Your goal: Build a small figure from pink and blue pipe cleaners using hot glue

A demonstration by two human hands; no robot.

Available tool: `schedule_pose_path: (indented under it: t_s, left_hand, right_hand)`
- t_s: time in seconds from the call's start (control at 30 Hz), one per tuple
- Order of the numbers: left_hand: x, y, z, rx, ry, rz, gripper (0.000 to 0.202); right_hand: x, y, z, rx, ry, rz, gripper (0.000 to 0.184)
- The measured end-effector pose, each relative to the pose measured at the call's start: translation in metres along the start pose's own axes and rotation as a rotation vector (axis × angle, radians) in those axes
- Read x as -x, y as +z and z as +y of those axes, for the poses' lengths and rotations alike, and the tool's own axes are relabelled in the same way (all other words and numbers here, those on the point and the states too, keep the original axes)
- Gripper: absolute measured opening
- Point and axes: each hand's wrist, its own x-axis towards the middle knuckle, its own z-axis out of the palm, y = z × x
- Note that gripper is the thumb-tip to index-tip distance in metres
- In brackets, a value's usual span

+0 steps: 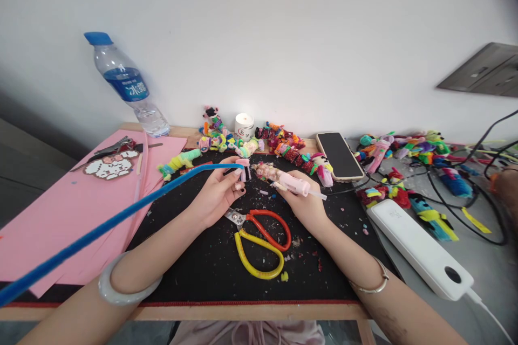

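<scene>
My left hand pinches a small pink and lavender pipe-cleaner piece over the black mat. A long blue pipe cleaner runs from the fingertips to the lower left edge of the view; whether it is joined to the small piece I cannot tell. My right hand is wrapped round a pink hot glue gun, with a clear glue stick jutting from its rear. The gun's front is crusted with coloured fuzz and points left, close to the small piece. Between my forearms lie scissors with red and yellow handles.
Several pipe-cleaner figures line the mat's back edge, near a white paper-wrapped roll and a phone. Pink sheets and a leaning water bottle are left. A white power bank, cables and more figures are right.
</scene>
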Motion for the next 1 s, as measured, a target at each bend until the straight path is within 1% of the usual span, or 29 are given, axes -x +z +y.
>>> schedule_pose_path:
  t_s: [0.1,0.27,0.43,0.73,1.0]
  left_hand:
    - [-0.0004,0.0001,-0.0003,0.016,-0.009,0.008,0.028]
    - [-0.0002,-0.0006,0.0000,-0.018,-0.021,-0.021,0.028]
    - [0.0006,-0.0004,-0.0002,-0.040,-0.015,-0.040,0.030]
    - [0.0014,-0.0002,-0.0005,-0.052,-0.026,-0.037,0.027]
    - [0.0003,-0.0021,-0.0017,-0.032,-0.023,-0.042,0.026]
  right_hand:
    - [-0.0002,-0.0002,-0.0009,-0.016,-0.013,-0.013,0.010]
    - [-0.0006,-0.0003,-0.0009,-0.015,-0.043,-0.037,0.008]
    - [-0.0007,0.0001,-0.0015,-0.021,-0.042,-0.034,0.009]
    - [-0.0009,-0.0004,-0.0015,-0.032,-0.030,-0.061,0.010]
    - [-0.0007,0.0008,0.0010,-0.031,-0.031,-0.019,0.009]
